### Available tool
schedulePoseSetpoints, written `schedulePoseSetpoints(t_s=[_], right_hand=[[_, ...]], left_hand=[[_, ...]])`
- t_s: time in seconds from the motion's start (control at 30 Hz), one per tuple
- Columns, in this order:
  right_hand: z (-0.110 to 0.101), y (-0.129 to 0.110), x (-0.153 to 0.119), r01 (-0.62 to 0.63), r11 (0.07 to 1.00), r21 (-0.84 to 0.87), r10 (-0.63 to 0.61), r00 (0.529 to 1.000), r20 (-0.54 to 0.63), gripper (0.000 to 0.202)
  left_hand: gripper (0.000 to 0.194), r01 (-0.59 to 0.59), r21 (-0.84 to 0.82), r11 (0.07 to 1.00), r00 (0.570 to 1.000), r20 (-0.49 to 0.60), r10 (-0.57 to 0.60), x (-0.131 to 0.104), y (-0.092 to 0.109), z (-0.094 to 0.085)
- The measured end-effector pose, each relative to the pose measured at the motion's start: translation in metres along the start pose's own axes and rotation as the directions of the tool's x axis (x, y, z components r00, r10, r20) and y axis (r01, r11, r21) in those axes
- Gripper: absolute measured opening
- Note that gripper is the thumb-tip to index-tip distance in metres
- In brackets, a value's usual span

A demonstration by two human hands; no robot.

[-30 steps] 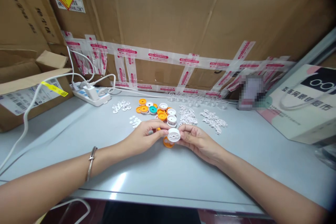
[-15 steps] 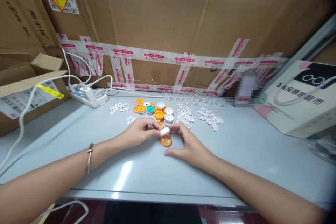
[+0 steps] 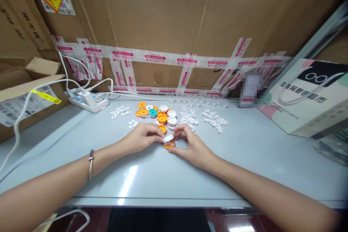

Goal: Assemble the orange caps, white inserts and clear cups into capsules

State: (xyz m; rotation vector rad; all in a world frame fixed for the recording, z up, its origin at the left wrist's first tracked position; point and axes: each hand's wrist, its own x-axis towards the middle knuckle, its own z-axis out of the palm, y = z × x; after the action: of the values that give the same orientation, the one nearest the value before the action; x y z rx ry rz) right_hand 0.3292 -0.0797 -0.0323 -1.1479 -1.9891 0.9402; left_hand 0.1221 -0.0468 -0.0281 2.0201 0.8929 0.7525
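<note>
My left hand (image 3: 148, 136) pinches a white round plastic part (image 3: 168, 138) by its left edge, thumb and fingertips together. Just under it is an orange round plastic part (image 3: 169, 145) with holes in its face. My right hand (image 3: 193, 145) curves around the right side of both parts. Its thumb meets the near rim of the orange part, and the fingertips are by the white part's right edge. Past the hands lies a group of similar round parts, orange (image 3: 162, 118), white (image 3: 172, 121) and teal (image 3: 152, 112), some stacked.
Small white pieces (image 3: 120, 111) lie left of the group, with tiny white discs (image 3: 133, 124) nearer. White openwork pieces (image 3: 215, 119) and clear pieces (image 3: 198, 100) are on the right and behind. A power strip (image 3: 88, 100), cardboard boxes (image 3: 152, 14) and a paper bag (image 3: 307, 98) border the table.
My right thumb has moved in to the orange part's near rim, and that part now looks more tilted. My left hand keeps the white part. The whole view has shifted slightly.
</note>
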Motion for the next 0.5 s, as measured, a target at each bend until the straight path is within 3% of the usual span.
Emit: schedulePoseSetpoints(t_s=[0.23,0.5], right_hand=[[-0.0006,0.0008,0.0006,0.004,1.000,0.009,-0.004,1.000,-0.002,0.046],[-0.0004,0.0056,0.0002,0.000,0.999,0.048,0.000,1.000,0.009,0.046]], left_hand=[[0.010,-0.279,0.274,0.921,0.959,0.034,0.280,-0.0028,0.0025,-0.0013],[0.020,-0.422,0.523,0.740,0.894,0.105,0.436,-0.0073,0.0051,0.0002]])
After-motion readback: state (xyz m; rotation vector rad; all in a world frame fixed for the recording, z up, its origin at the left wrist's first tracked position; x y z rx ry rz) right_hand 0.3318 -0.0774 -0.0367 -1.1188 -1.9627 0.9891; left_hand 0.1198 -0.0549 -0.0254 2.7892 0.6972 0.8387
